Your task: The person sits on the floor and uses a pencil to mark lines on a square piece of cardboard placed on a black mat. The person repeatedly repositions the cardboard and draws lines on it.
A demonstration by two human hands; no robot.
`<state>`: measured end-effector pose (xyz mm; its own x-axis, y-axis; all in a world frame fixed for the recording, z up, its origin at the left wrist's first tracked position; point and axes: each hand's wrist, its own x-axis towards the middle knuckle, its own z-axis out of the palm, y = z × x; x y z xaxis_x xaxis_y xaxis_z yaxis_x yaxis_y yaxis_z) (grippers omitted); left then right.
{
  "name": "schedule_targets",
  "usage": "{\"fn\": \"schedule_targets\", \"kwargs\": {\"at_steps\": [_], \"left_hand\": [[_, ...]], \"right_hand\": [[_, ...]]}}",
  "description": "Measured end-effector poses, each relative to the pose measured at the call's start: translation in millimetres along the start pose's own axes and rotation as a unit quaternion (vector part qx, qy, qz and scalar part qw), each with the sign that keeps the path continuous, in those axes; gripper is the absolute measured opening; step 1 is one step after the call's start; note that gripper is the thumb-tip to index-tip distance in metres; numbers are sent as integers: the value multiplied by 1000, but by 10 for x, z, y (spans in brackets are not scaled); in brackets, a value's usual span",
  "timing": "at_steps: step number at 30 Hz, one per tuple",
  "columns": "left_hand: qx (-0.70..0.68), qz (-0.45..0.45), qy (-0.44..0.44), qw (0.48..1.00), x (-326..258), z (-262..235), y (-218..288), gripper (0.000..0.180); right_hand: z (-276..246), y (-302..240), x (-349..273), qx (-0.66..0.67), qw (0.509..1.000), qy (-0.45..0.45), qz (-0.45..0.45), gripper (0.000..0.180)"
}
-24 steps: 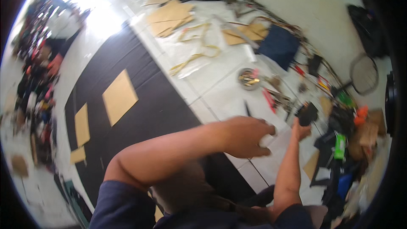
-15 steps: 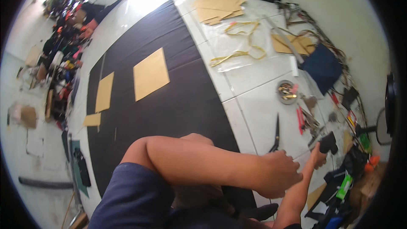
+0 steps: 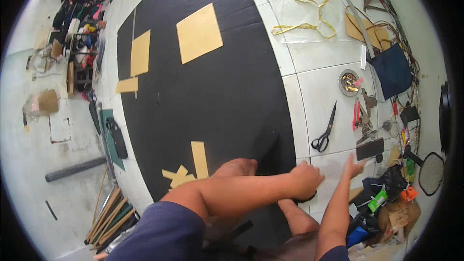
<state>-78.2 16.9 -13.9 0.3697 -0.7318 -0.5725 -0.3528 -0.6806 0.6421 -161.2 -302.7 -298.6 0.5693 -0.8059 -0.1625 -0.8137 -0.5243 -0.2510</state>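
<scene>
A big black cloth [image 3: 208,96] covers the tiled floor [image 3: 328,53]. The left hand [image 3: 305,180] is curled at its lower right edge, seemingly gripping it. The right hand [image 3: 353,166] lies open beside a dark phone [image 3: 369,148], near the scissors [image 3: 325,129].

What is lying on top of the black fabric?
On the black fabric lie several tan paper pieces. The left hand rests at its edge; anything beneath the arm is hidden.

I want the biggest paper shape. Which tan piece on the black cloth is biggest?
The tan square paper piece near the far end of the black cloth is biggest; the other tan pieces are narrower strips or small scraps.
</scene>
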Motion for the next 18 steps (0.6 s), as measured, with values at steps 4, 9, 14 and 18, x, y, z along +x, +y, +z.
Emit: {"fn": "schedule_targets", "kwargs": {"at_steps": [4, 9, 14, 18], "left_hand": [[-132, -122, 184, 966, -529, 485, -168, 34], [-288, -127, 287, 905, -1776, 433, 546, 33], [-258, -318, 370, 834, -3631, 180, 966, 29], [-393, -545, 389, 630, -4691, 1053, 933, 34]], "right_hand": [[-612, -642, -1370, 74, 905, -394, -145, 75], [-2572, -1374, -2407, 107, 752, -627, -171, 56], [-3465, -1118, -2357, 20, 791, -577, -202, 54], [-3912, -764, -2103, -191, 798, -535, -204, 57]]}}
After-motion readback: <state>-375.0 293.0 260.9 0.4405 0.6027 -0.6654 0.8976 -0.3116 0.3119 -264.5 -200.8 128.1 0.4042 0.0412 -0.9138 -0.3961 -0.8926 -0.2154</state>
